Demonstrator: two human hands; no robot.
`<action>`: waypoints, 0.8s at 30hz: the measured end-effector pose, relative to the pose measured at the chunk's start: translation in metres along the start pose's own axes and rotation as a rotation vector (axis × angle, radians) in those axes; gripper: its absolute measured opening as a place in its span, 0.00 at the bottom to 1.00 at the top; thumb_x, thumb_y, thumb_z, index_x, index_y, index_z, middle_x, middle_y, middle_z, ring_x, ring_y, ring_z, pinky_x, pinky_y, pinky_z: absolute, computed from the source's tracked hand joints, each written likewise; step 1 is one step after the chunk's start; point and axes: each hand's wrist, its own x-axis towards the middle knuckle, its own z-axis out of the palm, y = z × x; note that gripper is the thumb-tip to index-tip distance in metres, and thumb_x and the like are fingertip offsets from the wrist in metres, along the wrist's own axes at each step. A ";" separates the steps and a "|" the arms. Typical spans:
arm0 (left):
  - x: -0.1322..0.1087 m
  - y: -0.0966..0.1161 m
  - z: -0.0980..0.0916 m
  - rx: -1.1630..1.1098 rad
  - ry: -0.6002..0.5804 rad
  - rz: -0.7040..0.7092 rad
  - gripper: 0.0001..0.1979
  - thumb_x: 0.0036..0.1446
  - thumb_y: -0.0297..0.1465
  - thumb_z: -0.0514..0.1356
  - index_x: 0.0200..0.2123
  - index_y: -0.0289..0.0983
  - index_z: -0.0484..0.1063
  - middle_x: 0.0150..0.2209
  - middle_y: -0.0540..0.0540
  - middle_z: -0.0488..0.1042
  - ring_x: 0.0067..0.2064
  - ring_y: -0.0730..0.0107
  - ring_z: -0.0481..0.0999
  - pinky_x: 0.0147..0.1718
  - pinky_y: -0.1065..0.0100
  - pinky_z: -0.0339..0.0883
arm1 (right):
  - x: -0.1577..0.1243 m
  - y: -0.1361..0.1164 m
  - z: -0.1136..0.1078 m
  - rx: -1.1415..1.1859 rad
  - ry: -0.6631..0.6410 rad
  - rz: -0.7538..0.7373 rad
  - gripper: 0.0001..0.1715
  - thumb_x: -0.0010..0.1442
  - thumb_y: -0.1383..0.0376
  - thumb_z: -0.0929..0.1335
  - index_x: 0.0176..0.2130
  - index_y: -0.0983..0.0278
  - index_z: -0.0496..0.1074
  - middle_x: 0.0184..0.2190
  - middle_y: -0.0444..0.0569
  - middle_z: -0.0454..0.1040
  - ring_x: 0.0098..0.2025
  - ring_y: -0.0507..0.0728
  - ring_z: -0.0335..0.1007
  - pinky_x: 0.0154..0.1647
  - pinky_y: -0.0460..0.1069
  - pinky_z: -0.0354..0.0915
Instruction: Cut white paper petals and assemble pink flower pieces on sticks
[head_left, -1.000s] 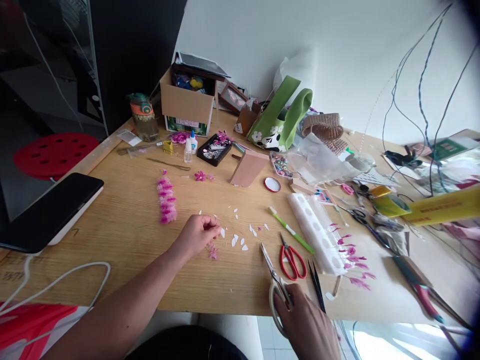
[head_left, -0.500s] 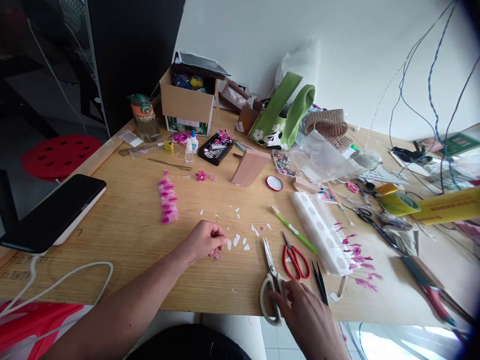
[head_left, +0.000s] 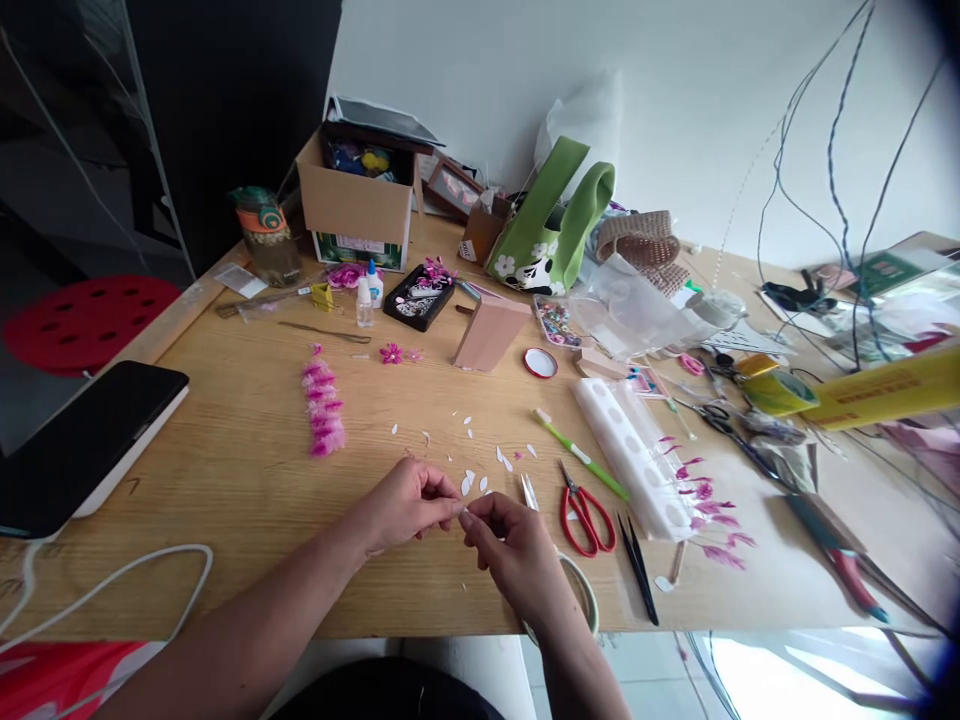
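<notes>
My left hand [head_left: 409, 503] and my right hand [head_left: 511, 548] meet fingertip to fingertip above the near middle of the wooden table [head_left: 247, 480]. Both are pinched together on a small white petal piece [head_left: 463, 513] between them. Several more white petal pieces [head_left: 472, 481] lie scattered just beyond the hands. The white-handled scissors [head_left: 559, 565] rest on the table partly under my right wrist, blades pointing away. Red scissors [head_left: 586, 509] and black tweezers [head_left: 637, 565] lie to the right of them.
A pink feathery strip [head_left: 322, 405] lies to the left, a white mould tray [head_left: 634, 455] with pink petals [head_left: 709, 515] to the right. A black tablet [head_left: 79, 440] with a white cable sits at the left edge. A cardboard box [head_left: 356, 205], green bag [head_left: 551, 235] and clutter line the back.
My right hand has let go of the white-handled scissors and moved left to meet my left hand. My left hand has lifted a small white piece off the table.
</notes>
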 end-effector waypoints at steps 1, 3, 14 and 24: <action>0.000 -0.001 0.000 0.003 0.012 -0.002 0.10 0.46 0.36 0.64 0.23 0.34 0.75 0.18 0.52 0.69 0.19 0.78 0.61 0.16 0.75 0.53 | 0.001 0.001 -0.001 -0.006 -0.004 0.005 0.16 0.58 0.55 0.67 0.29 0.65 0.70 0.22 0.42 0.69 0.21 0.49 0.62 0.22 0.44 0.57; 0.002 -0.001 -0.001 -0.017 0.063 0.009 0.11 0.47 0.37 0.65 0.23 0.34 0.75 0.19 0.51 0.69 0.18 0.78 0.61 0.16 0.75 0.54 | 0.003 0.004 -0.004 -0.069 0.013 0.000 0.15 0.59 0.56 0.66 0.29 0.65 0.71 0.22 0.43 0.70 0.21 0.50 0.63 0.23 0.44 0.57; 0.007 0.012 -0.031 -0.554 0.703 0.255 0.14 0.41 0.35 0.70 0.28 0.35 0.71 0.23 0.54 0.70 0.17 0.84 0.60 0.11 0.80 0.47 | 0.012 0.018 -0.008 -0.638 0.182 -0.053 0.13 0.59 0.64 0.64 0.27 0.61 0.75 0.24 0.46 0.77 0.27 0.55 0.70 0.30 0.47 0.58; 0.006 0.013 -0.028 -0.570 0.694 0.257 0.14 0.40 0.34 0.70 0.28 0.34 0.71 0.23 0.54 0.70 0.17 0.83 0.61 0.10 0.81 0.48 | 0.009 0.020 -0.020 -0.683 0.288 -0.089 0.12 0.63 0.61 0.64 0.31 0.62 0.73 0.28 0.46 0.76 0.29 0.55 0.71 0.31 0.47 0.57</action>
